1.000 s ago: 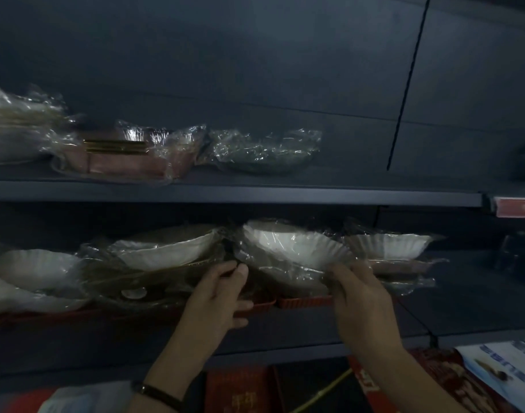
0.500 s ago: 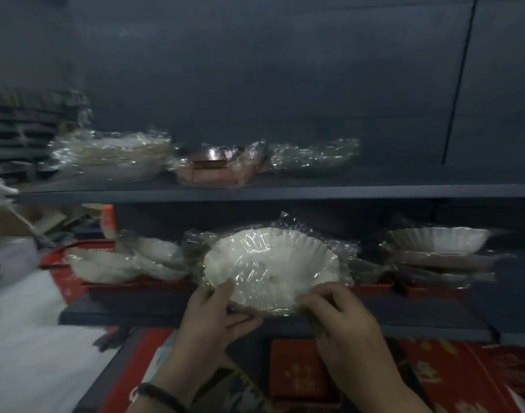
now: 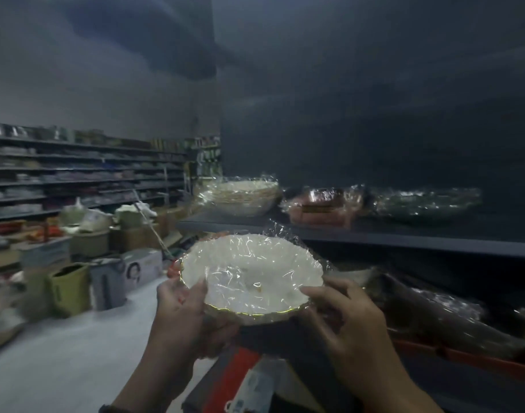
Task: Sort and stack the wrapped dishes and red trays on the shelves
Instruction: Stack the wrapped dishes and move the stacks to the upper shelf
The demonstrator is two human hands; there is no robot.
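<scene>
A white scalloped dish in clear wrap [image 3: 252, 278] is held in the air in front of the dark shelves, tilted toward me. My left hand [image 3: 185, 314] grips its left rim, thumb on top. My right hand [image 3: 344, 317] grips its right rim, fingers curled under. On the upper shelf [image 3: 374, 234] stand a wrapped stack of white bowls [image 3: 240, 195], a wrapped reddish dish [image 3: 318, 207] and a wrapped dark green dish [image 3: 425, 204]. Red trays [image 3: 463, 357] line the lower shelf at the right, under dim wrapped dishes.
Cardboard boxes and bags [image 3: 85, 263] crowd the floor at the left. Long store shelves [image 3: 76, 180] run along the far left wall. Red packages [image 3: 234, 380] lie below my hands. The pale floor [image 3: 61, 353] stretches toward me at the lower left.
Both hands have pulled the wrapped white dish off the lower shelf and lifted it toward me. My view has swung left, bringing the aisle and floor boxes into sight.
</scene>
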